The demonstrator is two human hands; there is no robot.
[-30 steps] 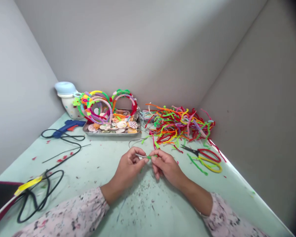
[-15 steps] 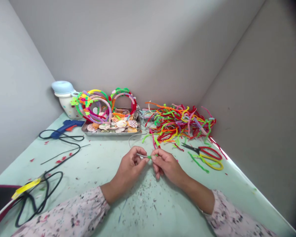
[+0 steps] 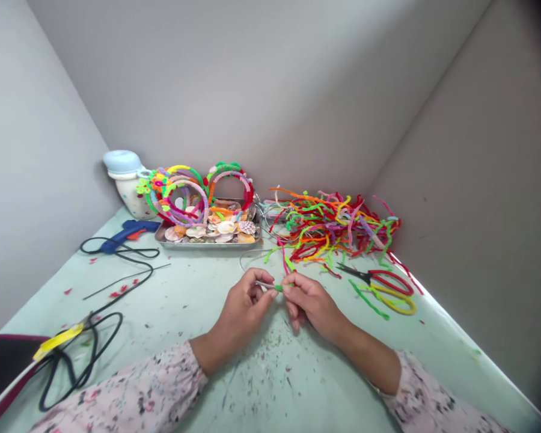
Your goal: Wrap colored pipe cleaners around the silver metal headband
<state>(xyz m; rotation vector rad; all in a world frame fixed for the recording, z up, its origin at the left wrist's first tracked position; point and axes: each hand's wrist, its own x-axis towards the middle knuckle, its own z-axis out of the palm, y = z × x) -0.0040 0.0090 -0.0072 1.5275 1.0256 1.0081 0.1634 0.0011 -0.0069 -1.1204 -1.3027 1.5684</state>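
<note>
Grey thin wire-like band (image 3: 265, 284) is being pinched by left hand (image 3: 241, 313), green fuzzy strip (image 3: 278, 288) by right hand (image 3: 318, 310); slippage is possibly being risked by shallow grips.

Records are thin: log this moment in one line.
left hand: pinches wire | right hand: pinches green strip | scissors: on table

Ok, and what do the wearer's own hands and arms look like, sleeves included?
Both hands, left and right, are bare: no gloves or rings visible. Long pale pink sleeves with a scattered dark, grey and reddish floral-like print, gathered at the cuffs.
</note>
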